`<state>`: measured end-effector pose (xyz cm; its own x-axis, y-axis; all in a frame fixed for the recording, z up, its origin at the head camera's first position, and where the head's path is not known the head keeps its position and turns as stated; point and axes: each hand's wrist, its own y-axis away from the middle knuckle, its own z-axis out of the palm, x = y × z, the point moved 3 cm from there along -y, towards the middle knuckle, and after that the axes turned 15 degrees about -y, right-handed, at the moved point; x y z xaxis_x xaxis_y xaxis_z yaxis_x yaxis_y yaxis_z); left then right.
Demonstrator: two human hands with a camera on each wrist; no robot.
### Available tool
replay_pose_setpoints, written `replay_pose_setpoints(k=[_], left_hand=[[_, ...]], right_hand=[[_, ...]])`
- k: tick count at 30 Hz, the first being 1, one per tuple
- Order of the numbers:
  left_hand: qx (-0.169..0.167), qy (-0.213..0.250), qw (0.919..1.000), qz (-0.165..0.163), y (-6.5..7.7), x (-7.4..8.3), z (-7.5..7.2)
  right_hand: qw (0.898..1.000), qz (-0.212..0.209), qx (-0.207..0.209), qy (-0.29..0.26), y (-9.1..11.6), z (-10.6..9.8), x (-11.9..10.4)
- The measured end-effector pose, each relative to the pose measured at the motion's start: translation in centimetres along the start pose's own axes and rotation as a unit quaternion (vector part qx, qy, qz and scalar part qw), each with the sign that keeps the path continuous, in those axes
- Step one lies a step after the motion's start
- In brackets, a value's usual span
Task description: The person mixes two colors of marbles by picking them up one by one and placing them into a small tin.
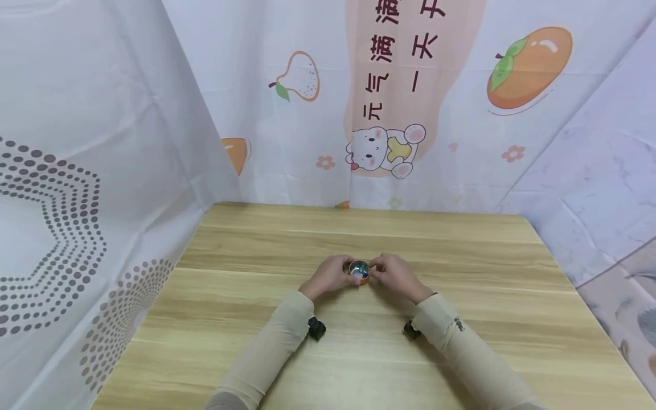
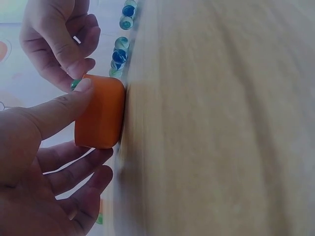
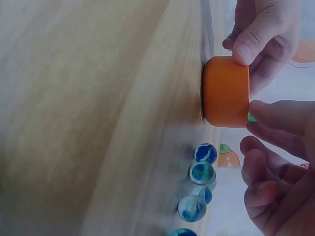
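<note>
A small orange cup (image 1: pixel 364 281) with a shiny inside stands upright on the wooden table, with blue-green glass showing in it. My left hand (image 1: pixel 332 274) holds it from the left, thumb at the rim and fingers round the far side, as the left wrist view shows. At the cup's right rim, my right hand (image 1: pixel 398 277) pinches a green marble (image 3: pixel 252 118) between thumb and forefinger. The marble is mostly covered by the fingertips. The other right fingers curl loosely below.
Several blue and green glass marbles (image 3: pixel 192 208) lie on the table beside the cup, on the right hand's side; that hand hides them in the head view. The wooden table (image 1: pixel 256 319) ends at a printed curtain (image 1: pixel 287 142) behind, with another hanging curtain (image 1: pixel 77 199) at left.
</note>
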<state>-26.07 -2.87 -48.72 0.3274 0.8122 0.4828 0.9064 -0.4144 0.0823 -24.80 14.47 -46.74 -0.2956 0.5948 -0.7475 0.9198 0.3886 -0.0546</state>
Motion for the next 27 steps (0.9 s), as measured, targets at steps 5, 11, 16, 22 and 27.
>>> replay_pose_setpoints(k=[5, 11, 16, 22, 27], left_hand=[[-0.004, 0.003, 1.0, 0.0, 0.03, 0.06, -0.02], [-0.003, -0.01, 0.9999, 0.002, 0.08, 0.07, -0.11], [-0.002, -0.02, 0.9998, 0.004, 0.04, -0.02, 0.01], [-0.004, -0.015, 0.9999, -0.001, 0.0, -0.06, 0.08], [-0.005, -0.013, 0.9999, -0.002, 0.02, 0.01, 0.01]], right_hand=[[1.0, 0.003, 0.0, 0.01, 0.04, -0.1, -0.02], [1.0, -0.009, -0.001, 0.01, 0.04, -0.09, 0.13], [1.0, -0.016, 0.002, 0.013, 0.07, -0.09, 0.13], [1.0, -0.006, -0.002, 0.008, 0.08, -0.21, 0.07], [1.0, -0.007, 0.001, -0.004, 0.12, -0.85, 0.24]])
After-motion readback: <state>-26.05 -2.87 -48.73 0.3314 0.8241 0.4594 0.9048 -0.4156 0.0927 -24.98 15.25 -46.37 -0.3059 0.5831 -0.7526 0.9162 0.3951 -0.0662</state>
